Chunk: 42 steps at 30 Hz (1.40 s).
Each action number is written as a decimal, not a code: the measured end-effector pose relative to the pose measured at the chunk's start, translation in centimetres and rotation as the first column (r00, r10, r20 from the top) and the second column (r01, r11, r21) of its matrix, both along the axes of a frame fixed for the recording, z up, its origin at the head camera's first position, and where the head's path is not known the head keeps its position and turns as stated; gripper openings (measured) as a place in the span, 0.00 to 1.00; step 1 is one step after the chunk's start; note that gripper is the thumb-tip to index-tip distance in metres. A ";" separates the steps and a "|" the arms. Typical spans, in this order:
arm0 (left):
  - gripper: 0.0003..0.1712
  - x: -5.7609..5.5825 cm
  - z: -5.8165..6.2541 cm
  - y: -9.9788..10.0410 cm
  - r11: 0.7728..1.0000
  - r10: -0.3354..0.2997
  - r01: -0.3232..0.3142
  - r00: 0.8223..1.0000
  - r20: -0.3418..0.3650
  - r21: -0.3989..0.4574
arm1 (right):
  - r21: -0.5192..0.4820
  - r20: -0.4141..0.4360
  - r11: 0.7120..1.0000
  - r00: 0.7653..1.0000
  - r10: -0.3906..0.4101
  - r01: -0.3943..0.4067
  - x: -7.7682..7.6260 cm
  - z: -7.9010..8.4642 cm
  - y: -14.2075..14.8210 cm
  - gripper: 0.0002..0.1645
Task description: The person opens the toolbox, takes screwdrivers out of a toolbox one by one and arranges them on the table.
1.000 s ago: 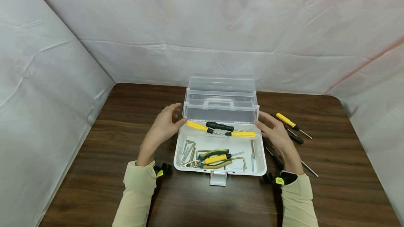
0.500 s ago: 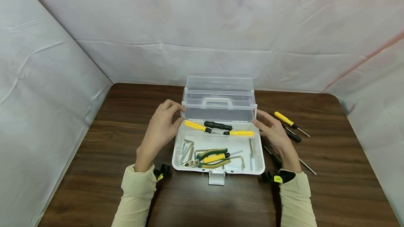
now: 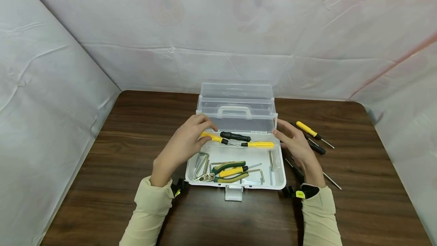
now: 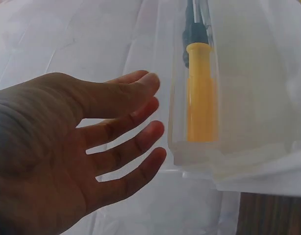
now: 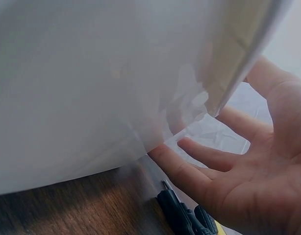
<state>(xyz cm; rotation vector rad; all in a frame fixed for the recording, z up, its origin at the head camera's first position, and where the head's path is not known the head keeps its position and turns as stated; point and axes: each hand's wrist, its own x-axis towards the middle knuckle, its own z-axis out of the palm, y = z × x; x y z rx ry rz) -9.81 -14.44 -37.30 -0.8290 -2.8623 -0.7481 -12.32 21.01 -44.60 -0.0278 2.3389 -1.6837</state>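
Observation:
A white toolbox (image 3: 235, 188) with its clear lid (image 3: 235, 122) swung back stands on the table. My left hand (image 3: 186, 137) reaches over its back left corner, thumb and fingers apart around the yellow handle of a screwdriver (image 3: 212, 136). In the left wrist view a gap shows between these fingers and the handle (image 4: 200, 98). My right hand (image 3: 298, 147) holds the box's right wall near the hinge, thumb at the rim and fingers outside. A black screwdriver (image 3: 235, 136) and another yellow one (image 3: 260, 144) lie along the back of the box.
Green-handled pliers (image 3: 228, 167), a short yellow screwdriver (image 3: 233, 171) and several hex keys (image 3: 202, 164) lie in the front of the box. Right of it on the table are a yellow screwdriver (image 3: 307, 128) and several black ones (image 3: 317, 147). White sheeting hangs behind.
My left hand has moved right from the box's left side to over the yellow screwdriver handle. The right hand keeps its place on the box. The whole view has shifted slightly.

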 end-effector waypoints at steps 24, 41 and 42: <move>0.17 -0.9 -0.7 0.4 0.974 -0.109 0.101 0.994 -0.028 -0.204 | -0.011 0.001 1.000 1.000 0.012 -0.012 -0.1 -0.2 -0.1 0.38; 0.20 -1.3 -1.0 0.8 0.964 -0.127 0.108 0.990 -0.066 -0.242 | 0.009 0.002 1.000 1.000 0.010 -0.010 -0.1 -0.3 0.1 0.39; 0.20 -1.3 -1.1 0.8 0.964 -0.129 0.108 0.989 -0.071 -0.244 | 0.008 -0.001 1.000 1.000 0.011 -0.011 -0.2 -0.3 0.1 0.39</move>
